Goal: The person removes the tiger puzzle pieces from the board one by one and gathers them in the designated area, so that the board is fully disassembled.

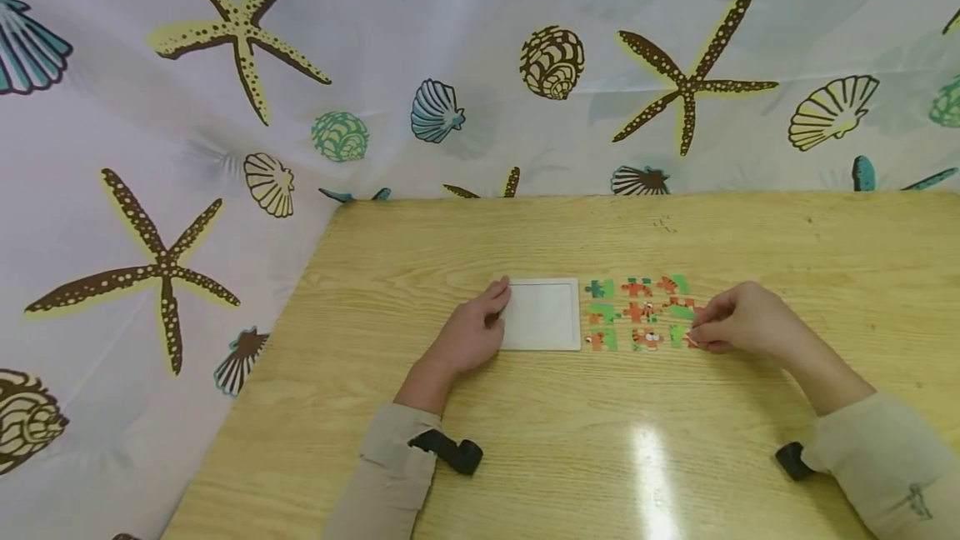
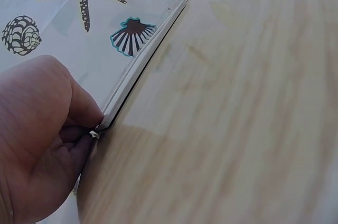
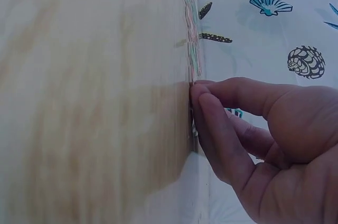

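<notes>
A flat white puzzle tray (image 1: pixel 538 317) with a raised rim lies on the table. My left hand (image 1: pixel 472 332) grips its left edge; in the left wrist view the thumb and fingers of that hand (image 2: pixel 42 134) pinch the tray's edge (image 2: pixel 140 68). To the right of the tray, several jigsaw pieces (image 1: pixel 643 312) in orange and green are laid out in three rows. At the near right corner of this group, my right hand (image 1: pixel 746 322) pinches a puzzle piece (image 1: pixel 692 341), partly hidden by the fingertips. Seen edge-on in the right wrist view, other pieces (image 3: pixel 191 39) lie beyond the hand (image 3: pixel 264 134).
The light wooden table (image 1: pixel 555 423) reaches back to a white curtain (image 1: pixel 480 40) printed with starfish and shells. Black straps with small cameras (image 1: pixel 468 457) sit on both sleeves. Light glares off the near tabletop.
</notes>
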Demonstrator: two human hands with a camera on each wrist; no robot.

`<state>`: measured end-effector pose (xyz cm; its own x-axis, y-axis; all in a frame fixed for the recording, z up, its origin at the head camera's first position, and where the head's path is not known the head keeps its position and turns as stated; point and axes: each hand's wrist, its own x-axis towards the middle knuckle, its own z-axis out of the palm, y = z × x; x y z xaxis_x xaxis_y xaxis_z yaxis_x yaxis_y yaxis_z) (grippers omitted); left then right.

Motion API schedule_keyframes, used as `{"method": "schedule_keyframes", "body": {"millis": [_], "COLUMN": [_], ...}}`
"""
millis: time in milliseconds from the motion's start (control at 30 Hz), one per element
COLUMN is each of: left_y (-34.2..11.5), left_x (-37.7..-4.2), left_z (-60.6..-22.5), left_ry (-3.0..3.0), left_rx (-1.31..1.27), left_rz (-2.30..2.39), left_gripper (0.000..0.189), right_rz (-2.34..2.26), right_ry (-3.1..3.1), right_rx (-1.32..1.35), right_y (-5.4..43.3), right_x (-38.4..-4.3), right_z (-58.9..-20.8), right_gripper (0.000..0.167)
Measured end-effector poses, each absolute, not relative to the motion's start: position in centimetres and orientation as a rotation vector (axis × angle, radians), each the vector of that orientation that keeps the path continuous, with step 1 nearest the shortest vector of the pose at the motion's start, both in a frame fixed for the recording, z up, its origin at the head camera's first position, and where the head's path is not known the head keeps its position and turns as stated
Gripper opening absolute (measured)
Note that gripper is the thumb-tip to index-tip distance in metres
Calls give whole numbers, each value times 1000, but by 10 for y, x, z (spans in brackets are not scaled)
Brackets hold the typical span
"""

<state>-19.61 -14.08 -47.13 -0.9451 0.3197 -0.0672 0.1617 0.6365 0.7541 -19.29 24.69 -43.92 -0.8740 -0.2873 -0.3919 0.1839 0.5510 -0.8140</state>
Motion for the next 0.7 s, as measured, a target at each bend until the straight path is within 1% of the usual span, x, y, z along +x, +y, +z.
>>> {"method": "schedule_keyframes", "body": {"millis": [100, 500, 700], "left_y": [-141, -143, -146], "left_x": [-197, -199, -192], "left_z": [-471, -478, -477], "left_ry": [2654, 2596, 2533], "left_rx": [396, 336, 301], "left_rz": [1205, 1277, 1272], "left_gripper": [53, 52, 52], "right_rz": [-1275, -1366, -1324], "right_ry": [2310, 2273, 2444], "right_rx": [-89, -157, -287], "right_y": [247, 258, 253], "right_x": [-192, -191, -179], "right_z": [-439, -438, -435], "right_gripper": [24, 33, 39]}}
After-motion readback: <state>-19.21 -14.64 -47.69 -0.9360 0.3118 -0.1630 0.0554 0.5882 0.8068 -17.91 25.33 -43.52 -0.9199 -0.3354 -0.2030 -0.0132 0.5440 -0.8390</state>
